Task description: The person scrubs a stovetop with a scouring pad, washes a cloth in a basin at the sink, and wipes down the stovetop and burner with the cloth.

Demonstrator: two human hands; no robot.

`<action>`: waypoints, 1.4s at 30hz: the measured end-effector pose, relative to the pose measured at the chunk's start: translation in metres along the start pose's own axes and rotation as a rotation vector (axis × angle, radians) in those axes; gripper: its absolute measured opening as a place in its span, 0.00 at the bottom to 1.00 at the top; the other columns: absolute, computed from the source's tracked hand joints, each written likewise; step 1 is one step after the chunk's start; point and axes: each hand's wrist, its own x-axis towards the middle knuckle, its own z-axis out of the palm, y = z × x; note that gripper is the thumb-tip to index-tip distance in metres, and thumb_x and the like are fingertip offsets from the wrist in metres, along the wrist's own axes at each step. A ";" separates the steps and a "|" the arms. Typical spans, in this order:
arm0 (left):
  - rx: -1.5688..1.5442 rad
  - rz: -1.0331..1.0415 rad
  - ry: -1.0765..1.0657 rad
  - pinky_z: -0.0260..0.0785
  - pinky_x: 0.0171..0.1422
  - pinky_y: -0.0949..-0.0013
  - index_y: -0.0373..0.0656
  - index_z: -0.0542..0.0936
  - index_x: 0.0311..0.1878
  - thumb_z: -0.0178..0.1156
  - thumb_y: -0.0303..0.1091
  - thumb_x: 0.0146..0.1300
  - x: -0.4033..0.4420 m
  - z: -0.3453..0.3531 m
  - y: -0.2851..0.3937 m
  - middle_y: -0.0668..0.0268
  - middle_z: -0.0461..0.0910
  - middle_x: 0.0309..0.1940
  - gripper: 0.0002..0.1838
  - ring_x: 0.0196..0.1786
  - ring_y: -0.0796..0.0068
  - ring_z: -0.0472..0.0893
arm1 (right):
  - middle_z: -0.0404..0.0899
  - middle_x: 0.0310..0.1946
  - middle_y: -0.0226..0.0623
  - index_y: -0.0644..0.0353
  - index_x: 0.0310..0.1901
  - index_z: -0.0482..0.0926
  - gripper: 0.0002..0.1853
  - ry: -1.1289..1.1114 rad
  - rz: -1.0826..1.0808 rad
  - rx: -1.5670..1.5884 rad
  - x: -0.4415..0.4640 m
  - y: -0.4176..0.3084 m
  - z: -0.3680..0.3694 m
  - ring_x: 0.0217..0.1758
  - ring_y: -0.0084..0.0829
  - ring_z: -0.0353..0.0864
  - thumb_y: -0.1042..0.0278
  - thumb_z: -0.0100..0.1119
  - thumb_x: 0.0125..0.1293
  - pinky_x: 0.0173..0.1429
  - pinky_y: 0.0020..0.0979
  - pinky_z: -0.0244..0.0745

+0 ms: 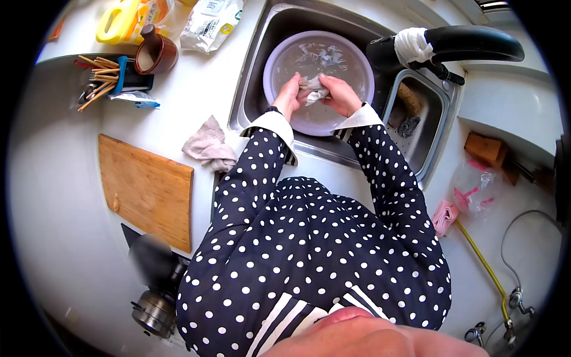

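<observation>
A pale lilac basin (269, 74) of water stands in the metal sink (250, 89). Over it, a crumpled whitish cloth (314, 92) is bunched between both my hands. My left hand (289, 95) closes on the cloth's left side, and my right hand (341, 96) pinches its right side with the thumb on top. Light glints off the water beyond my fingers. Whether part of the cloth hangs into the water cannot be made out.
The black faucet (476, 43) wrapped in white reaches over the right. Beside the basin, a small sink compartment (440, 113) holds a scrubber (408, 126). A crumpled rag (209, 144) and wooden cutting board (148, 190) lie left; a brown pot (166, 58) stands farther back.
</observation>
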 end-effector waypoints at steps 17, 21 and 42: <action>1.251 0.474 0.298 0.68 0.55 0.65 0.41 0.74 0.53 0.61 0.35 0.51 0.017 -0.018 0.008 0.56 0.78 0.48 0.24 0.53 0.60 0.76 | 0.74 0.45 0.52 0.56 0.51 0.72 0.18 0.578 -0.318 -1.418 0.086 0.053 -0.062 0.50 0.55 0.73 0.64 0.53 0.59 0.55 0.43 0.68; 0.795 0.216 0.244 0.65 0.57 0.60 0.43 0.68 0.61 0.54 0.41 0.60 -0.006 0.013 0.000 0.57 0.73 0.55 0.25 0.57 0.61 0.72 | 0.75 0.44 0.48 0.53 0.54 0.71 0.21 0.347 -0.287 -0.768 0.117 0.085 -0.063 0.47 0.45 0.76 0.65 0.55 0.57 0.52 0.36 0.70; 0.147 0.172 -0.183 0.46 0.71 0.66 0.41 0.52 0.69 0.41 0.50 0.69 -0.053 0.068 -0.001 0.63 0.50 0.70 0.32 0.70 0.68 0.54 | 0.45 0.71 0.39 0.57 0.70 0.44 0.28 0.071 -0.265 0.172 0.014 0.015 0.028 0.73 0.34 0.44 0.53 0.28 0.73 0.72 0.30 0.43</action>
